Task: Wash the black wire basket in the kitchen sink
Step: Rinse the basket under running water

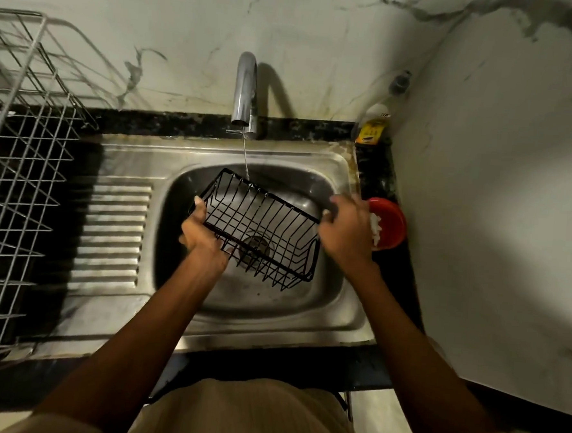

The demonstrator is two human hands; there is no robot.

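Observation:
The black wire basket (260, 228) hangs tilted over the steel sink bowl (272, 302). My left hand (198, 229) grips its left end, thumb over the rim. My right hand (344, 230) holds the right end, fingers curled at the top rim corner. A thin stream of water falls from the chrome tap (245, 93) onto the basket's far rim. The drain shows through the wires.
A large silver wire dish rack (15, 179) stands on the counter at left, beside the ribbed drainboard (112, 236). A red bowl (389, 224) with something white in it sits right of the sink. A yellow-labelled bottle (372, 128) stands at the back right corner by the wall.

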